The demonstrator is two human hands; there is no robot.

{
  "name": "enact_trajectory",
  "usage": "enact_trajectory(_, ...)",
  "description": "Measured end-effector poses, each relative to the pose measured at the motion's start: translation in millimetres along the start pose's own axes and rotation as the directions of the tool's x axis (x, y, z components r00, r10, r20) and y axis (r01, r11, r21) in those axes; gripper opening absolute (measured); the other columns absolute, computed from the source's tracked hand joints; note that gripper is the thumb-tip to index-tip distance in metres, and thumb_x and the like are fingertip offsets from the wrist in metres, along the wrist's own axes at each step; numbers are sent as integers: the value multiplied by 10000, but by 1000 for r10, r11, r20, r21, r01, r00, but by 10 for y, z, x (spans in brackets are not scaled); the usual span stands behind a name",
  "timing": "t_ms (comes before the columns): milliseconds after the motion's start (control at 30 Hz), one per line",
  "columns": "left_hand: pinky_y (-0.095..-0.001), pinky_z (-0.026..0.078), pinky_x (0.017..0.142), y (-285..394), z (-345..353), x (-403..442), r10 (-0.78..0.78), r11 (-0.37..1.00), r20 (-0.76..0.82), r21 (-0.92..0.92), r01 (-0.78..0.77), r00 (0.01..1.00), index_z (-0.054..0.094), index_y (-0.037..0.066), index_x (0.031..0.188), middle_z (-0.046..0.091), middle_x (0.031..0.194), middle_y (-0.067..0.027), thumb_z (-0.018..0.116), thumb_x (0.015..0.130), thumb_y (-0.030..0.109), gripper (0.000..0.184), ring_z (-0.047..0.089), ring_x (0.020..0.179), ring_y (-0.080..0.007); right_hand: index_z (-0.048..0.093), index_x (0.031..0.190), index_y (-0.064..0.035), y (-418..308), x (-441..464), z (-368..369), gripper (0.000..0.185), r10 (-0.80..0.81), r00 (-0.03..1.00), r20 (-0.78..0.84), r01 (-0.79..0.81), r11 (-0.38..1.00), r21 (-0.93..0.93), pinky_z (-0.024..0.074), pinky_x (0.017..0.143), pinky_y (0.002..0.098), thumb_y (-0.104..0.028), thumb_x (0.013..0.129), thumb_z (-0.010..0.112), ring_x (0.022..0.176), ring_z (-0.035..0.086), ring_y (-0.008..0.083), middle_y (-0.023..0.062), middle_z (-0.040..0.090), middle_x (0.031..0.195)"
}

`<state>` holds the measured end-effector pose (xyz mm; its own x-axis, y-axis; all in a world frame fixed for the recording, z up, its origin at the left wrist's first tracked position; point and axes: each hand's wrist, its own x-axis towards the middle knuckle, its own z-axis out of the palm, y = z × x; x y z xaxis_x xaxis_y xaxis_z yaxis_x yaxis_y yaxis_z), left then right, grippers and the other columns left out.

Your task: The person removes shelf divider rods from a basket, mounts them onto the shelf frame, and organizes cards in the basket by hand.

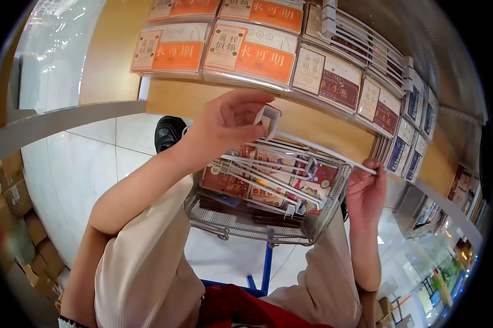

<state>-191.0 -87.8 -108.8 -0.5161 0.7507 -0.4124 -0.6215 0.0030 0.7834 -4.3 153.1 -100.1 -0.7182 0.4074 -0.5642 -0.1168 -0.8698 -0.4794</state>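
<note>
The left hand (230, 117) pinches a white bracket (269, 121) between thumb and fingers, while the right hand (365, 191) is closed on the far end of the white rod (325, 152) that slants between the two grips. Good handling, I judge, means steering from the bracket end and letting the other grip merely steady the tip, so the thin length neither twists nor bends. Just below the rod, more white rods (290, 209) lie across the mesh basket (241, 232), where a low end could snag. Beyond the left grip, boxed packs (172, 52) stand close, so keep the bracket's corners off their faces
</note>
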Motion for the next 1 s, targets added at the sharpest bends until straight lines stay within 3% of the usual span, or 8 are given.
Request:
enact_trajectory(100,-251,441,894,-185,16,55,79,994,-7,-74,-79,997,430,65,1292,535,1232,-93,567,912,167,416,524,1058,-107,499,956,-22,86,-10,-121,204,140,984,110,-161,965,206,486,758,270,-198,981,399,810,561,157,129,586,992)
enact_trajectory(233,-337,398,1010,-252,167,98,-96,856,123,-496,145,988,375,88,1326,488,1305,-143,384,988,323,411,458,1237,-210,508,951,-10,85,-197,119,238,-127,987,98,141,978,-151,493,770,321,-218,981,397,890,584,220,131,611,959)
enact_trajectory(300,-357,374,1032,-225,276,72,-170,806,135,-552,216,976,355,83,1334,461,1335,-155,334,996,337,424,432,1259,-236,523,950,-2,172,-361,229,258,-279,852,443,493,713,-498,497,778,345,-226,979,399,910,587,255,142,627,951)
enact_trajectory(433,-319,428,942,-102,446,0,-279,764,124,-572,298,952,339,73,1344,543,1198,-105,330,1000,251,387,526,1119,-207,593,994,8,236,-443,529,210,261,468,844,879,-33,-477,503,759,355,-133,841,563,877,607,249,161,624,1099)
enact_trajectory(567,-178,390,669,-163,247,-36,-177,854,202,-455,252,963,349,71,1352,436,819,21,333,989,118,366,442,714,-73,593,1072,-21,448,-288,697,326,476,289,831,956,-181,-229,508,775,349,-97,756,621,908,592,213,107,556,1233)
enact_trajectory(767,-201,314,558,311,172,13,-261,964,232,13,266,937,476,43,1265,381,683,25,341,977,114,326,363,620,-63,612,1083,-91,126,429,1461,369,348,340,873,768,-639,-44,502,771,334,-61,715,624,1002,570,233,83,568,1176)
enact_trajectory(933,-203,326,545,825,-380,113,-367,920,384,287,269,847,461,59,1331,424,678,20,412,962,105,375,387,610,-55,637,1045,-94,144,714,1815,390,366,359,859,862,-482,-155,508,773,329,37,678,660,983,589,288,101,588,1138)
enact_trajectory(1000,-246,437,630,826,-655,190,-116,691,127,723,-12,985,513,69,1273,585,804,-32,454,949,111,332,548,705,-107,633,1061,-79,216,938,1882,364,308,362,880,860,-474,-188,508,725,326,28,713,655,885,604,261,87,595,1114)
